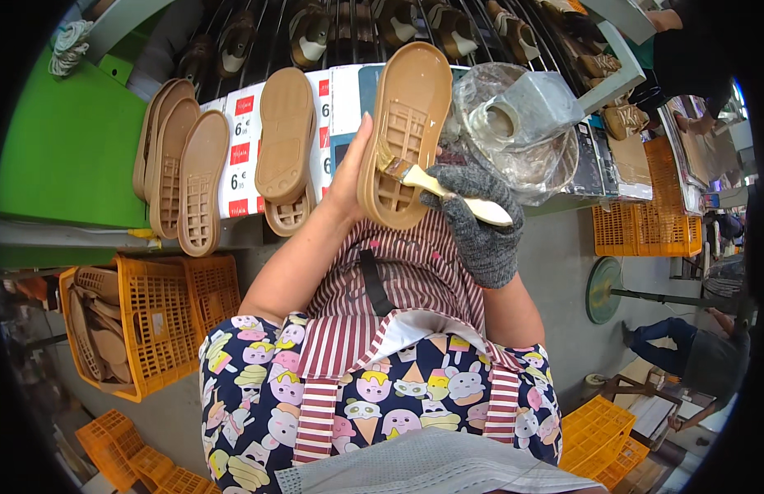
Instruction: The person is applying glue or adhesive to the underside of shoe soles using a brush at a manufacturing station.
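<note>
My bare left hand [346,191] grips a tan shoe sole [421,82] by its left edge, its hollow gridded side facing up. In my gloved right hand [479,224] is a flat paintbrush [468,204] with a pale handle. The bristles touch the inside of the sole near its grid. More soles lie to the left: a pair [284,132] with one face down on top of another, and a row of several, the nearest one [202,181] showing its grid. A metal can [537,107] wrapped in clear plastic stands right of the held sole.
Partly made shoes [309,34] sit on a roller rack beyond the bench. Orange crates stand below, one crate [160,329] at left holding soles. A green panel [69,156] borders the left. At right, another person [687,354] is beside a round green base [604,291].
</note>
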Demonstrator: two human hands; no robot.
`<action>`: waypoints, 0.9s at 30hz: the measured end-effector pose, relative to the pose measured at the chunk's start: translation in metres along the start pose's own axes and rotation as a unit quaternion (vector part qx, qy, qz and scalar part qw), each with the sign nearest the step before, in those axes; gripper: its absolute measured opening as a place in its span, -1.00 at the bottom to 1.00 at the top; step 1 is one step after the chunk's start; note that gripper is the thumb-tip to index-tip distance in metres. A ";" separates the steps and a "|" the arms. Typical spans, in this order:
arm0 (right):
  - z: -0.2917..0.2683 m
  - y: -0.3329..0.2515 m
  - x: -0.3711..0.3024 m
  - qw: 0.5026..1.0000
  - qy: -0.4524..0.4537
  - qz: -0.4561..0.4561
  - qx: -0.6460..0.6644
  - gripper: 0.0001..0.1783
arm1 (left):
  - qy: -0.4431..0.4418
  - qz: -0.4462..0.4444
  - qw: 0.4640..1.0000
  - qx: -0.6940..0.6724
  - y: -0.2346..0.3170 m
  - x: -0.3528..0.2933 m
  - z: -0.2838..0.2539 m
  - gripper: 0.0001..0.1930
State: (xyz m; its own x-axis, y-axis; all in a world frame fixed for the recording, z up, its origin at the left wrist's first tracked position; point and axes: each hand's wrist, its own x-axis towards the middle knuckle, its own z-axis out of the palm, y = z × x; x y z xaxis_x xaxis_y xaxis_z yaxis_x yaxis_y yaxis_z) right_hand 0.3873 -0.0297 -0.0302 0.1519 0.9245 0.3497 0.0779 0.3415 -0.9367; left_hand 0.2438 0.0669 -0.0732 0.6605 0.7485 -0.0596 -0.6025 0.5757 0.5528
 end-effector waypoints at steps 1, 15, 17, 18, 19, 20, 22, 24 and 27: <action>0.000 -0.002 -0.002 1.000 -0.003 0.006 0.000 -0.74 | -0.021 0.011 1.000 0.015 0.001 0.002 -0.003 -0.31; -0.029 -0.030 0.050 0.938 -0.334 0.086 0.036 -0.75 | 0.010 -0.075 0.995 -0.060 0.013 -0.008 -0.013 -0.42; -0.026 -0.036 0.063 0.932 -0.355 0.057 0.045 -0.77 | -0.005 -0.092 0.996 -0.013 0.013 -0.009 -0.019 -0.45; -0.028 -0.039 0.068 0.922 -0.385 0.045 0.012 -0.78 | 0.056 -0.101 0.993 0.007 0.013 -0.011 -0.002 -0.48; -0.029 -0.041 0.072 0.908 -0.417 0.029 -0.019 -0.79 | 0.055 -0.103 0.993 0.008 0.014 -0.014 0.002 -0.48; -0.032 -0.035 0.073 0.904 -0.426 0.022 -0.042 -0.81 | 0.047 -0.115 0.992 -0.024 0.015 -0.017 0.004 -0.49; -0.034 -0.038 0.075 0.900 -0.430 -0.013 -0.074 -0.82 | 0.041 -0.113 0.992 -0.028 0.014 -0.020 0.003 -0.53; -0.036 -0.041 0.078 0.894 -0.433 -0.028 -0.109 -0.83 | 0.057 -0.112 0.991 -0.044 0.013 -0.029 0.008 -0.53; -0.049 -0.024 0.075 0.933 -0.359 0.026 0.025 -0.82 | -0.023 -0.126 0.989 -0.081 0.017 -0.036 -0.013 -0.50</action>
State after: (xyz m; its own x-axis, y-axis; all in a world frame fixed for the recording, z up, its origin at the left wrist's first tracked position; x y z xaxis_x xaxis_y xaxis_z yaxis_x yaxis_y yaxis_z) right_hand 0.4455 0.0228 0.0193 -0.5459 0.8091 0.2175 0.0400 0.2845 -0.9578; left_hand 0.2044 0.0542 -0.0725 0.8156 0.5618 -0.1384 -0.4783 0.7892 0.3851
